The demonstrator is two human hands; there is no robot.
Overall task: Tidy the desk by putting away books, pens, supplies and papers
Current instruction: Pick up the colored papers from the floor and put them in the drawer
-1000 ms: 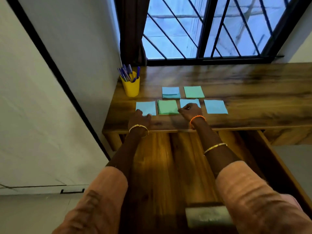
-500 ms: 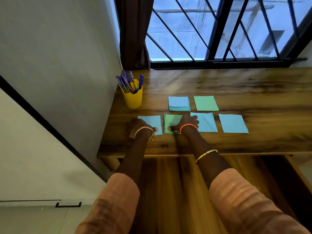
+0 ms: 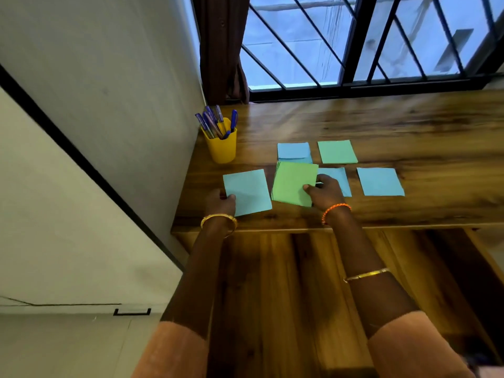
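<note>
Glossy wooden desk point(image 3: 381, 124) is set under a barred window point(image 3: 354, 39). Square paper pads are spread on it. A blue pad point(image 3: 249, 190) is pinched at its corner by the left hand point(image 3: 219, 201). A green pad point(image 3: 293, 184) is gripped, tilted, by the right hand point(image 3: 326, 190). Pens point(image 3: 215, 122) are kept in a yellow cup point(image 3: 222, 147).

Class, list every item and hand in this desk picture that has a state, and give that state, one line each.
left hand: grips the near-left blue paper
near-left blue paper: held at its corner
right hand: pinches the green stack
green stack: tilted, partly lifted
blue paper behind right hand: flat, partly covered
far-right blue paper: flat
rear blue stack: flat
rear green paper: flat
yellow cup: upright, holding pens
</note>
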